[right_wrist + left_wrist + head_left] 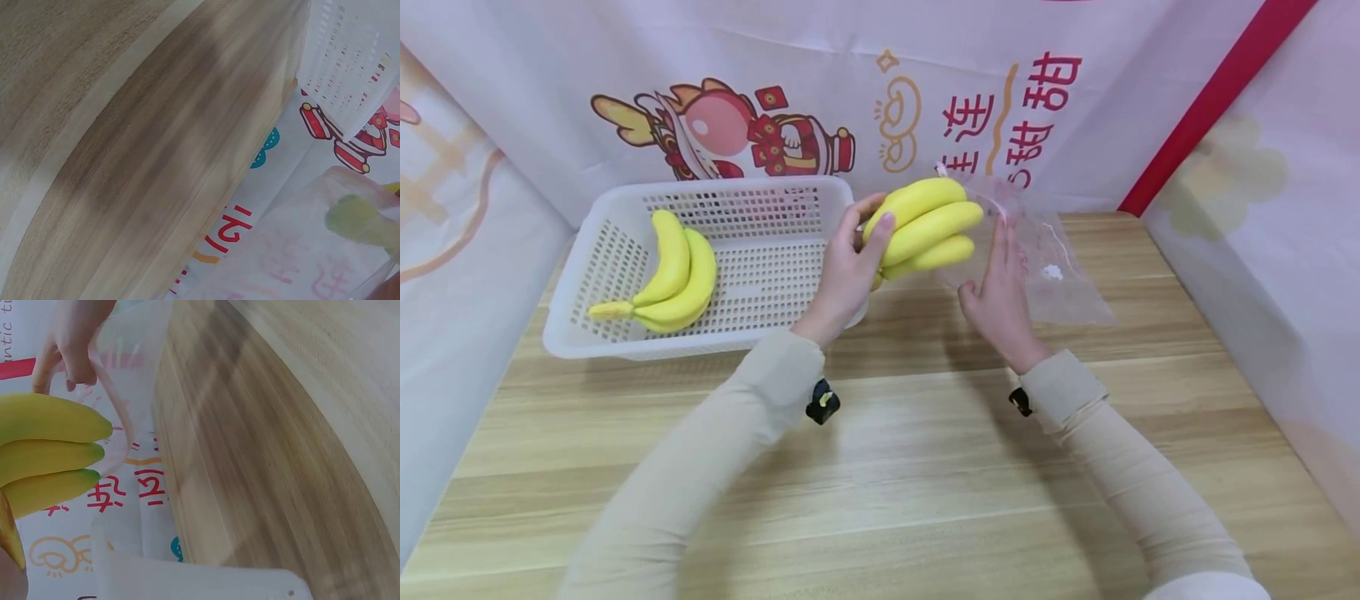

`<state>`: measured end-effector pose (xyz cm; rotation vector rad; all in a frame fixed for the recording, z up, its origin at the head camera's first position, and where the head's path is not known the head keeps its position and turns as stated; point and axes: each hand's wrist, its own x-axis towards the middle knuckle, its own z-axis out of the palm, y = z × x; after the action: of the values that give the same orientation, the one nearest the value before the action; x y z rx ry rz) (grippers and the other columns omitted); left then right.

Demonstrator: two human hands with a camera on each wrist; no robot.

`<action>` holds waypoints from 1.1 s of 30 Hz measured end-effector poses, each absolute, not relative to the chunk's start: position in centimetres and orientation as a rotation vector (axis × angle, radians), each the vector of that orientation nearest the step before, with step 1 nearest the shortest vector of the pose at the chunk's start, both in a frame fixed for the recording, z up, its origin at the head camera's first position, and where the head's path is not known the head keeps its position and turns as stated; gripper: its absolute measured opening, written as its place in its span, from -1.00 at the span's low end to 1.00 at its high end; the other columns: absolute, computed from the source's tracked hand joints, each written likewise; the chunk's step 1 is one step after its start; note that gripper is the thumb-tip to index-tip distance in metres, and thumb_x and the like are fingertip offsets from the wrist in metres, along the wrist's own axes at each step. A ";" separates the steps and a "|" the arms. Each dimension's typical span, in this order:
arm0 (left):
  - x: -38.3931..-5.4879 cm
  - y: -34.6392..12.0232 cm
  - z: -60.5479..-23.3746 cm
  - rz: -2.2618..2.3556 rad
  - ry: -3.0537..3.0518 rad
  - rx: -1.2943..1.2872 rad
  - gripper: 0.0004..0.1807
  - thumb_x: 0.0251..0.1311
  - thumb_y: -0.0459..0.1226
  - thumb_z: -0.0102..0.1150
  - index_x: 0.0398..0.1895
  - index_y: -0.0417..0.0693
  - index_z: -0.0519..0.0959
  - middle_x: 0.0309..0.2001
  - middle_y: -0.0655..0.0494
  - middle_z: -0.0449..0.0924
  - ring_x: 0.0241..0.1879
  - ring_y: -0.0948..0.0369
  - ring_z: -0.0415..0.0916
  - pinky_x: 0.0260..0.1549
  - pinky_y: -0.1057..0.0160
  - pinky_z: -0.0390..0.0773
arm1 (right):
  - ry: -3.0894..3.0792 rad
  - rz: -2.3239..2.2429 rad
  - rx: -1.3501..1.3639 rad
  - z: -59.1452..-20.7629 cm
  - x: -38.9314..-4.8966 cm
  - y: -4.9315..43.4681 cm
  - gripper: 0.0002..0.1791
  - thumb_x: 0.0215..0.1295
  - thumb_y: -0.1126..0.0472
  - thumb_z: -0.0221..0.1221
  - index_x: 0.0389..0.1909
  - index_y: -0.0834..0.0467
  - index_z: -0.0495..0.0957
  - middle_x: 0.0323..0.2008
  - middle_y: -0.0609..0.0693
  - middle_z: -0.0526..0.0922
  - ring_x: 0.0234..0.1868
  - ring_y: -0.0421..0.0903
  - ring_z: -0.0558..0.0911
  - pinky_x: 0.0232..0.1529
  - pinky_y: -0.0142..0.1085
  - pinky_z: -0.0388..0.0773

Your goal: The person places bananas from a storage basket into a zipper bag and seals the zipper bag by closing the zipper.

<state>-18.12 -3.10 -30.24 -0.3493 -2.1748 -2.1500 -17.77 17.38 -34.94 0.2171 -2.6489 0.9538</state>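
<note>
My left hand (850,271) grips a bunch of yellow bananas (928,221) at its stem end, thumb along the near side. The banana tips point right, toward a clear plastic bag (1067,292). My right hand (1000,300) holds this bag by the edge of its mouth, its long fingers reaching up along the rim. In the left wrist view, the bag's rim (119,403) curves down from the right hand past the banana tips. Through the film, the right wrist view shows a blurred yellow-green banana tip (356,215).
A white perforated basket (760,333) stands at the back left, close to the left hand. Another banana bunch (677,283) lies in its left part. Beneath everything is a wooden table (910,467), with a printed cloth (820,50) hanging behind it.
</note>
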 end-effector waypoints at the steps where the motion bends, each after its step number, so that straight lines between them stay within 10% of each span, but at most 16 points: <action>1: -18.2 -3.0 -30.3 -2.161 -2.161 -0.354 -0.51 0.39 -0.06 -0.06 0.35 0.11 0.27 0.21 0.08 0.37 -0.24 0.29 0.42 -0.41 0.41 0.48 | -2.650 0.967 0.225 -34.9 -17.8 17.4 0.04 0.07 0.38 0.10 0.50 0.26 -0.31 0.53 0.20 -0.28 0.54 0.13 -0.18 0.53 0.05 -0.23; 17: -19.2 -2.1 -30.8 -2.262 -2.104 -0.239 -0.58 0.41 -0.05 -0.09 0.29 0.15 0.36 0.03 0.06 0.46 -0.22 0.29 0.37 -0.37 0.39 0.46 | -2.822 0.941 0.499 -33.8 -18.1 18.0 0.50 -0.14 0.18 0.48 0.46 0.08 -0.61 0.50 0.04 -0.57 0.54 0.14 -0.34 0.52 0.04 -0.31; 33: -19.2 -1.9 -30.7 -2.259 -2.229 -0.229 -0.53 0.45 -0.04 -0.18 0.34 0.07 0.33 -0.08 -0.01 0.46 -0.35 0.29 0.35 -0.54 0.44 0.43 | -2.532 0.909 0.593 -32.8 -18.0 17.7 0.19 -0.01 0.47 0.32 0.47 0.37 -0.35 0.51 0.29 -0.32 0.55 0.14 -0.24 0.55 -0.09 -0.24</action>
<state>-19.19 -1.86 -30.70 -0.2291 -2.2292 -2.2594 -18.00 17.67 -32.81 0.5927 -2.5318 0.9090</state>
